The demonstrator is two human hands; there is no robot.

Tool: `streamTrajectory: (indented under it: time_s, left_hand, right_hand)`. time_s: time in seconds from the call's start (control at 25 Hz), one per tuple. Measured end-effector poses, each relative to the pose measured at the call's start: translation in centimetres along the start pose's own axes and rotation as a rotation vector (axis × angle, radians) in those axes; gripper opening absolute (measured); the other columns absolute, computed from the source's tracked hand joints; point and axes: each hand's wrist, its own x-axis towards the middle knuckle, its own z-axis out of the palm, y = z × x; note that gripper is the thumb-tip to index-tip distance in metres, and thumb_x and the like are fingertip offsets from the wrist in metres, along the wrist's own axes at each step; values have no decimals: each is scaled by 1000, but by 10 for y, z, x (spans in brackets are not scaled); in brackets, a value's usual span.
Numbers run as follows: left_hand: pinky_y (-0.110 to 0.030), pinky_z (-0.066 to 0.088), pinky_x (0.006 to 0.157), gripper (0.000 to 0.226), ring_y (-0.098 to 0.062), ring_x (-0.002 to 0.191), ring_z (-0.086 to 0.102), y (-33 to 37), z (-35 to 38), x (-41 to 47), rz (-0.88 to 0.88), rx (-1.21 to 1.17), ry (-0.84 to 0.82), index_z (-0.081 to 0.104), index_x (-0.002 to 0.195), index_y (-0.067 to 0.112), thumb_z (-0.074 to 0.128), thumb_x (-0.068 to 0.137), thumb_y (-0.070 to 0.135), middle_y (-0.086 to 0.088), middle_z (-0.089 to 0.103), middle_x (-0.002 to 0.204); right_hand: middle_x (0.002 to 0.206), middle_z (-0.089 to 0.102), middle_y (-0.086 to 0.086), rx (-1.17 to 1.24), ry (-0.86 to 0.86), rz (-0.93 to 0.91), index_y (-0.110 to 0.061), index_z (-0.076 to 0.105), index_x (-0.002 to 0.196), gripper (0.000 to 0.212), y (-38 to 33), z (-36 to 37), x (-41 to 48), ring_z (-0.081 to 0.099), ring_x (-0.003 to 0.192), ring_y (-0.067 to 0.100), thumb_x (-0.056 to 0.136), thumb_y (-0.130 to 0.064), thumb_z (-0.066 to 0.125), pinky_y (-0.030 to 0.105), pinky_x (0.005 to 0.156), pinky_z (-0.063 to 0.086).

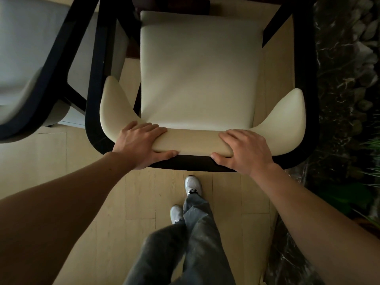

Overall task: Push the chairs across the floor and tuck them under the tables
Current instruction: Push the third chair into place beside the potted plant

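Note:
Directly below me stands an armchair (197,75) with a cream seat, cream padded backrest and black frame. My left hand (141,142) grips the left part of the backrest top, fingers over the front and thumb behind. My right hand (244,150) grips the right part in the same way. The front of the seat reaches a dark table edge (172,5) at the top of the view; how far it goes under is hidden.
A second chair (30,64) with a grey seat and black frame stands close on the left, its frame nearly touching mine. A dark marble ledge with stones and plants (347,95) runs along the right. Pale wood floor (141,198) lies behind, where my feet stand.

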Motion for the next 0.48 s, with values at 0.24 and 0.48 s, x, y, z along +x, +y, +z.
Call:
streamTrajectory:
  time_s: [0.24, 0.48]
  left_hand:
    - [-51, 33, 110, 91, -22, 126, 56, -25, -1, -12, 34, 9, -9, 54, 136, 29, 26, 77, 93, 2, 63, 134]
    - [-50, 29, 113, 94, -21, 130, 52, -63, -6, -30, 68, 25, -56, 51, 138, 31, 24, 74, 94, 3, 59, 139]
  right_hand:
    - [104, 69, 2, 13, -18, 21, -16, 66, 113, 76, -29, 4, -2, 64, 98, 24, 85, -78, 32, 37, 79, 49]
    - [104, 70, 4, 10, -13, 75, -15, 66, 114, 76, -80, 11, -6, 64, 98, 25, 85, -77, 34, 37, 81, 48]
